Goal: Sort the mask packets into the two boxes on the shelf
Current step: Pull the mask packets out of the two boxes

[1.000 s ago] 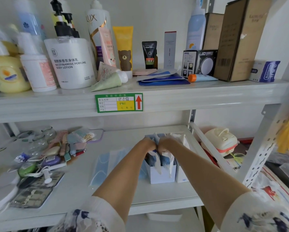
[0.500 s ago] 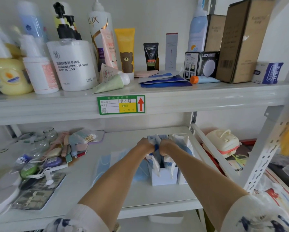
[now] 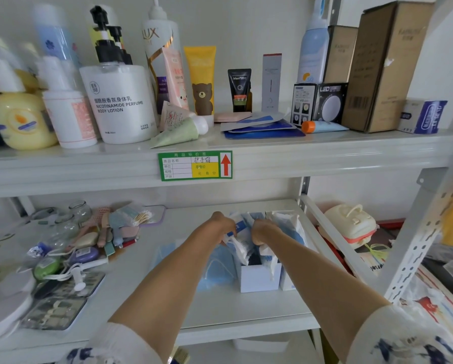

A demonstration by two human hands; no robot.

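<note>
Two small white boxes stand side by side on the lower shelf: the left box and the right box, both stuffed with upright white-and-blue mask packets. My left hand and my right hand are over the left box, fingers curled round the tops of the packets there. More packets stick out of the right box. A loose blue mask lies flat on the shelf just left of the boxes.
The upper shelf carries lotion bottles, tubes, blue sachets and brown cartons. Small toiletries and trays crowd the lower shelf's left side. A slanted metal brace runs just right of the boxes, with a cream case beyond.
Both hands stay on the packets in the left box, shifting only slightly. The view has tilted a little.
</note>
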